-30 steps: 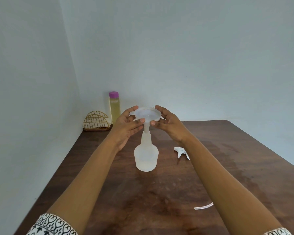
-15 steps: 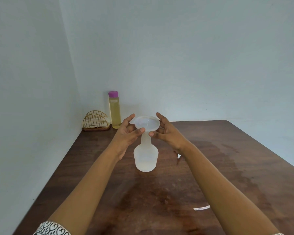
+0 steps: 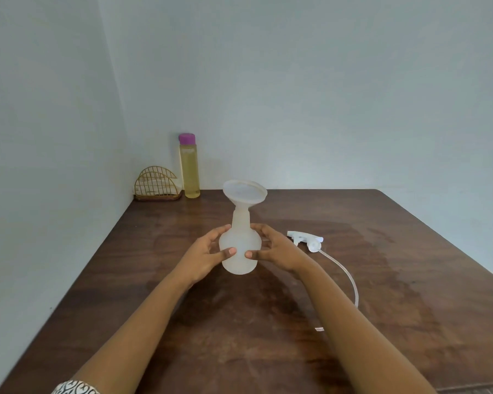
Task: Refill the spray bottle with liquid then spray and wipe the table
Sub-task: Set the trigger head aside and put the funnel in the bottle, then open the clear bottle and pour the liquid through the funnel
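Head view: the left grip (image 3: 208,253) and right grip (image 3: 273,251) have dropped from the funnel (image 3: 244,191) rim and now curl round the belly of the spray bottle (image 3: 240,245), upright on the surface (image 3: 382,280). The funnel sits unheld in its neck.

No text, label, brand or number can be read on the spray bottle (image 3: 239,251) or the yellow bottle (image 3: 190,172).
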Demonstrator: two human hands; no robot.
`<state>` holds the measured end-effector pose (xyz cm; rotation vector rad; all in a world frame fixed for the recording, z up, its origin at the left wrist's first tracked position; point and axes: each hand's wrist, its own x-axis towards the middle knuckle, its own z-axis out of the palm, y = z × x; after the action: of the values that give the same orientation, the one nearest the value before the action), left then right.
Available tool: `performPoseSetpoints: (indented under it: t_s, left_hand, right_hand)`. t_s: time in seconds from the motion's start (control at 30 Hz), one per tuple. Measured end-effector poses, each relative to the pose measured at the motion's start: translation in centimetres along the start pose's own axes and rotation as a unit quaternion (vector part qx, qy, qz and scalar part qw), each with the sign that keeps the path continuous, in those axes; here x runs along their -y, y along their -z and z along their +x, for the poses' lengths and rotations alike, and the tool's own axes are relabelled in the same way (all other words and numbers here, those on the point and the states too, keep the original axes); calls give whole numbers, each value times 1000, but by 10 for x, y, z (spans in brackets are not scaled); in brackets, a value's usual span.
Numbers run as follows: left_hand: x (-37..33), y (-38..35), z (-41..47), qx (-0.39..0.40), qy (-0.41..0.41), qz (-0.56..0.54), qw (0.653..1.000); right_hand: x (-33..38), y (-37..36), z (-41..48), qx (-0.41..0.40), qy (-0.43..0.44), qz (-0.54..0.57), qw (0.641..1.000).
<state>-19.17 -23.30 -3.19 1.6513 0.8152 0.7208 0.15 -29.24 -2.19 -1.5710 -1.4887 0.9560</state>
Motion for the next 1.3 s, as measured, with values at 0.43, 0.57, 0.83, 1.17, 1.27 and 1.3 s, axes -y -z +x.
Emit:
performPoseSetpoints:
  t_s: [0.43,0.57,0.83,1.17,1.27,1.3]
  left_hand:
    - [-4,-19,-38,-4,5,77,997]
    - [-10,-7,-42,-20,22,87,996]
    - [18,105,-20,-241,66,284,926]
    - [83,139,17,-171,122,512,833]
    - [86,137,20,-180,110,516,830]
    - [86,136,21,-182,108,513,832]
  right_hand:
    - [-4,-1,-54,32,-32,42,998]
    - [12,4,-79,-70,-18,-63,995]
    - [101,-85,-88,-14,169,-9,986]
    - [90,-155,243,-273,-44,123,953]
    - [80,-138,298,-305,-51,44,950]
    - [75,-133,312,-305,-62,24,950]
